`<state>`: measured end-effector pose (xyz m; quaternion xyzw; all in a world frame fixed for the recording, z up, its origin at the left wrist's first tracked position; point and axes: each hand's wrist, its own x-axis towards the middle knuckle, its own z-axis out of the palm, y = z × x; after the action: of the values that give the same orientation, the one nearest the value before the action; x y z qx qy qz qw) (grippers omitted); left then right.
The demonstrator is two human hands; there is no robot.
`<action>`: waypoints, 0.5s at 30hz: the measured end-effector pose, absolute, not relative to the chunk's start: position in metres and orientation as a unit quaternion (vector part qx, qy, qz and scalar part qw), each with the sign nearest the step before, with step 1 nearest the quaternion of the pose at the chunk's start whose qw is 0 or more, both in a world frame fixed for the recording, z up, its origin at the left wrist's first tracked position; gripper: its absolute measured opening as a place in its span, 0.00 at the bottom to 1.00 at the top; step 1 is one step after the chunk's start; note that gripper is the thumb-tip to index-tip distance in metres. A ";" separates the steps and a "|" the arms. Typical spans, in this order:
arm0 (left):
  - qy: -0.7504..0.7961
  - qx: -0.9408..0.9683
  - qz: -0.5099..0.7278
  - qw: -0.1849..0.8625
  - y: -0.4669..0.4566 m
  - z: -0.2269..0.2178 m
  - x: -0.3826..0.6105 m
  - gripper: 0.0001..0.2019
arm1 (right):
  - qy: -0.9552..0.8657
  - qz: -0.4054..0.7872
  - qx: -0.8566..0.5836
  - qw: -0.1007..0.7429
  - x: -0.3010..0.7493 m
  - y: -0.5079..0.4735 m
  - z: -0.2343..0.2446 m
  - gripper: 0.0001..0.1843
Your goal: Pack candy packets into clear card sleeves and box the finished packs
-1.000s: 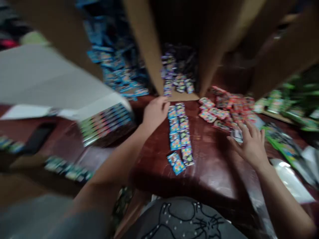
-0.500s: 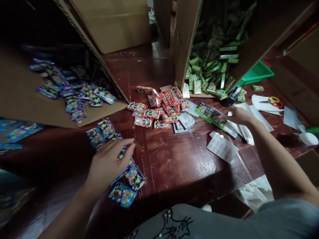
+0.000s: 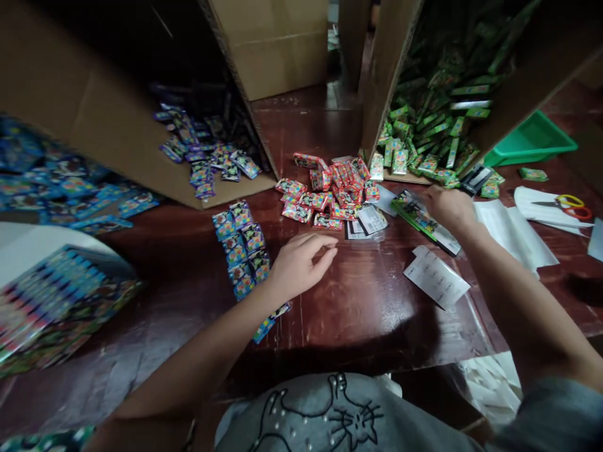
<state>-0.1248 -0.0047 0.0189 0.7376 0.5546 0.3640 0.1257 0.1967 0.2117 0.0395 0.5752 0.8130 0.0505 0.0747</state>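
My left hand (image 3: pixel 304 262) hovers over the dark red table with nothing in it, thumb and fingers a little apart. Beside it lie rows of small blue and purple candy packets (image 3: pixel 241 248), partly hidden by my hand and forearm. At the right, my right hand (image 3: pixel 450 208) is closed at the upper edge of a flat green-and-black printed bag (image 3: pixel 419 220); its fingertips are partly hidden. Between the hands is a pile of small red packets (image 3: pixel 342 185). White label cards (image 3: pixel 372 220) rest against that pile. A printed label sheet (image 3: pixel 436 276) lies below the bag.
Cardboard boxes lie on their sides, spilling purple packets (image 3: pixel 207 160) and green packets (image 3: pixel 428 135). A green tray (image 3: pixel 532 141) stands at right, near scissors (image 3: pixel 568 207) on white paper. At left are blue packets (image 3: pixel 61 182) and a bin of packed strips (image 3: pixel 61 295).
My left hand has moved off the blue and purple packets, towards the right. My right hand has curled its fingers at the printed bag. The view has swung left.
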 end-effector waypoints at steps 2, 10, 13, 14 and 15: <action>0.548 0.710 0.410 0.168 0.000 0.025 -0.109 0.16 | 0.811 0.066 0.578 -0.057 0.166 0.191 0.063 0.26; 0.523 0.606 0.542 0.256 -0.004 0.061 -0.096 0.38 | 0.888 -0.196 0.289 -0.299 0.038 0.077 0.128 0.24; 0.530 0.574 0.549 0.297 -0.037 0.050 -0.127 0.24 | 0.926 -0.116 0.250 -0.259 0.019 0.066 0.123 0.22; 0.538 0.566 0.543 0.308 -0.050 0.044 -0.138 0.21 | 0.937 -0.102 0.233 -0.239 0.014 0.063 0.118 0.22; 0.551 0.559 0.534 0.313 -0.064 0.038 -0.147 0.19 | 0.946 -0.102 0.215 -0.218 0.008 0.060 0.112 0.22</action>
<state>-0.1471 -0.0637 0.0385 0.5595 0.5508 0.5344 0.3131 0.0079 0.0597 0.1124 0.2153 0.9463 -0.1022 -0.2184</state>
